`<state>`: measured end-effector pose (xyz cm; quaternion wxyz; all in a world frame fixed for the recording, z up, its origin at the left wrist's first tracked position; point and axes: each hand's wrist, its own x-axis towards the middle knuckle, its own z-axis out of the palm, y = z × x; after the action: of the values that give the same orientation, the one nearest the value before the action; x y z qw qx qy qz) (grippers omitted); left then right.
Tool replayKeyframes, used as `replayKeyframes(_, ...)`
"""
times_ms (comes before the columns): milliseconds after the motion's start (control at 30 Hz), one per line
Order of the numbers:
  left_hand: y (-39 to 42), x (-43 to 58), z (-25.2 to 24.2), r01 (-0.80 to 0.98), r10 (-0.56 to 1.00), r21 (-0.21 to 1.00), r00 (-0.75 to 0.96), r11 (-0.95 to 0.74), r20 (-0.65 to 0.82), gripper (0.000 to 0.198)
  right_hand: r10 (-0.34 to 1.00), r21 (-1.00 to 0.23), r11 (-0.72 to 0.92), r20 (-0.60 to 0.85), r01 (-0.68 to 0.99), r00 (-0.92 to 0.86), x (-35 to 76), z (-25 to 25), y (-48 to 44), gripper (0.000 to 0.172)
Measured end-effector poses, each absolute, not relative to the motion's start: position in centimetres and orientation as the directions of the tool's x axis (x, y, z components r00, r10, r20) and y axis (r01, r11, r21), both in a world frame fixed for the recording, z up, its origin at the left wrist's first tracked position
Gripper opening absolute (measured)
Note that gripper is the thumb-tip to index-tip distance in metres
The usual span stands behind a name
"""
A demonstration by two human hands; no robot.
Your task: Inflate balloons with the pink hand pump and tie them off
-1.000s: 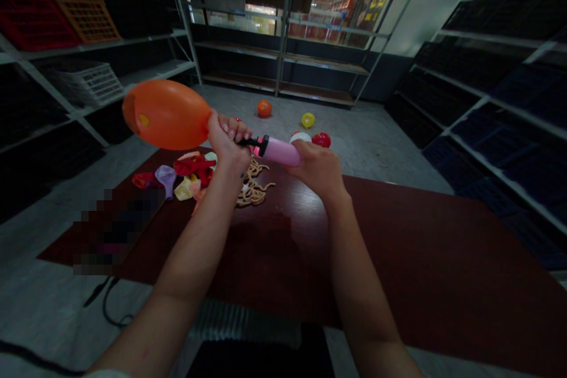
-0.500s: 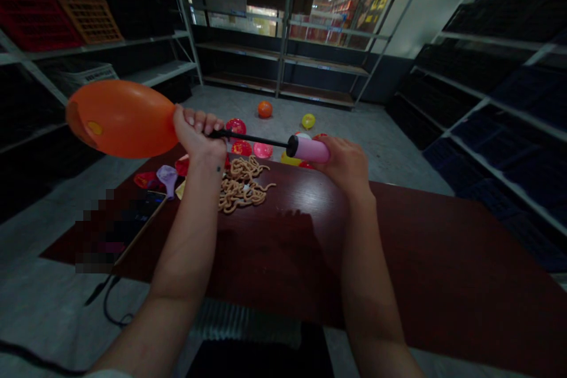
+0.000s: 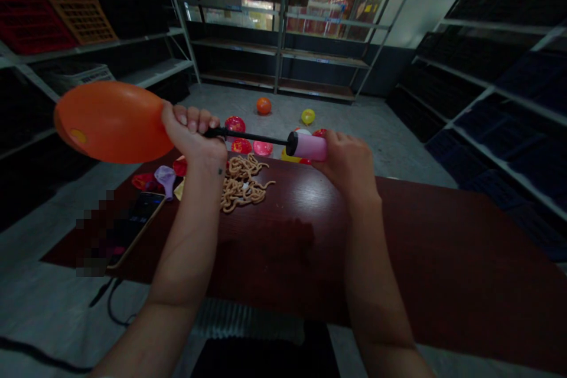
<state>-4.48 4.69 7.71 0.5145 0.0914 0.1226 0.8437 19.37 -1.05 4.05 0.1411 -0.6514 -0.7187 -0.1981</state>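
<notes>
Facing metal shelving (image 3: 280, 29) at 12 o'clock, reaching both forearms (image 3: 188, 242) forward over a dark red-brown table (image 3: 443, 260). Clasping an inflated orange balloon (image 3: 113, 121) toward 9 o'clock by its neck end in the left hand (image 3: 192, 130), nearly level lengthwise, rounded end outward. Clutching there too the black rod (image 3: 257, 137) of a hand pump (image 3: 313, 146), aligned 9 to 3 o'clock. Gripping its pink barrel (image 3: 310, 146) near centre in the curled right hand (image 3: 349, 159). Cannot read the shelf labels (image 3: 322, 61).

The left hand (image 3: 192, 130) hides the neck of the orange balloon (image 3: 117, 121); pixelation partly covers the phone (image 3: 138, 225).
</notes>
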Motion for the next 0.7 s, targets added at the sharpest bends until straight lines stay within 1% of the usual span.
replayKeyframes(67,4.7,-3.8,7.6,-0.850,0.892,0.299,-0.451,-0.433,0.011,0.050,0.872,0.124,0.052,0.478,0.991,-0.106,19.1,4.2,-1.2,0.032)
replayKeyframes(200,4.2,-1.7,7.1,-0.855,0.908,0.340,-0.418,-0.393,-0.002,0.055,0.869,0.138,0.046,0.484,0.989,-0.108,18.4,4.5,-1.5,0.031)
replayKeyframes(367,3.4,1.1,5.9,-0.876,0.929,0.313,-0.362,-0.367,0.077,0.059,0.886,0.146,0.071,0.446,0.987,-0.130,16.7,4.3,-1.6,0.027)
replayKeyframes(500,3.3,1.8,5.5,-0.881,0.940,0.333,-0.335,-0.337,0.064,0.062,0.879,0.184,0.110,0.441,0.977,-0.182,15.7,3.8,-1.7,0.023)
replayKeyframes(600,3.8,1.1,5.5,-0.880,0.949,0.363,-0.311,-0.307,0.047,0.062,0.876,0.174,0.141,0.436,0.974,-0.205,15.4,3.7,-1.7,0.024)
replayKeyframes(700,4.7,0.1,5.4,-0.884,0.965,0.398,-0.260,-0.244,0.013,0.059,0.889,0.129,0.163,0.410,0.978,-0.202,15.4,3.8,-1.7,0.027)
